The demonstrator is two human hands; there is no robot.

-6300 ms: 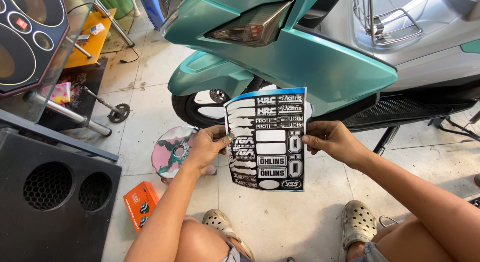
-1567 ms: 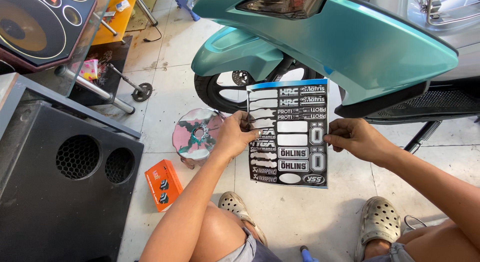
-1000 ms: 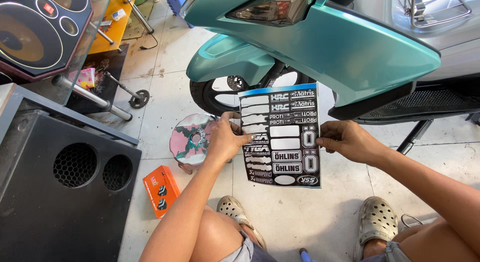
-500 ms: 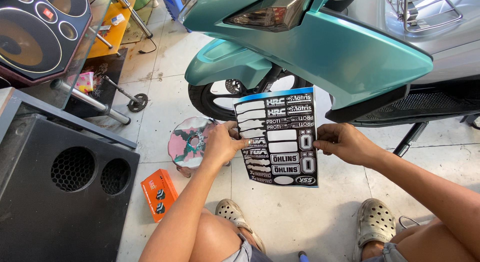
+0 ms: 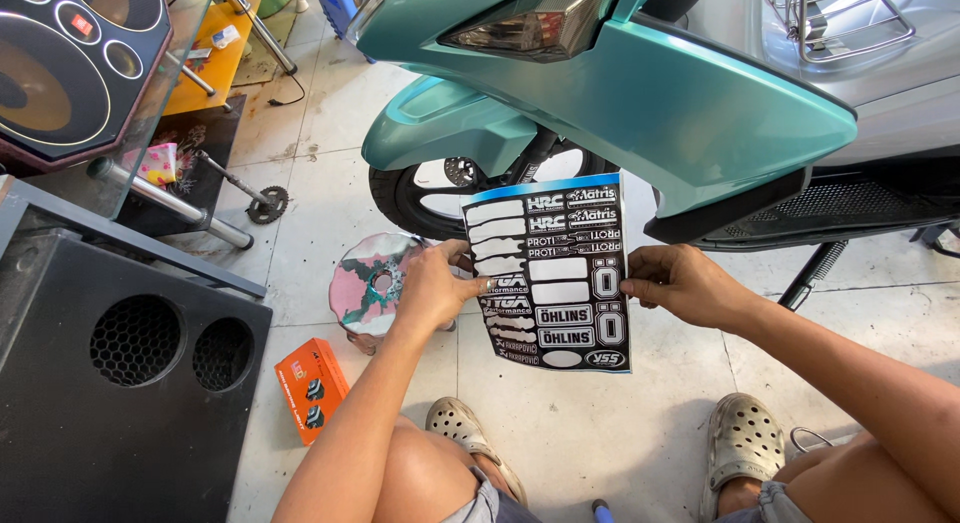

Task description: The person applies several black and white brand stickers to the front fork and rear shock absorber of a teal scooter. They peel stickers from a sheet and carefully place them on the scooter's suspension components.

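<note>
**Now holding a sticker sheet before the scooter**

Both hands are gripping one sticker sheet upright in front of the knees. The left hand is pinching the sheet's left edge, thumb on the face, fingers behind. The right hand is pinching the right edge the same way. Several slots on the sheet are showing blank white, so some stickers look already lifted; the step in hand seems to be choosing or starting to peel another. That would call for one hand freeing a fingertip to catch a sticker's corner while the other is keeping the sheet flat.

Behind the sheet a teal scooter is standing with its front wheel on the tiled floor. A round stool is sitting just beside the left hand, an orange box lying nearer the black speaker.
</note>
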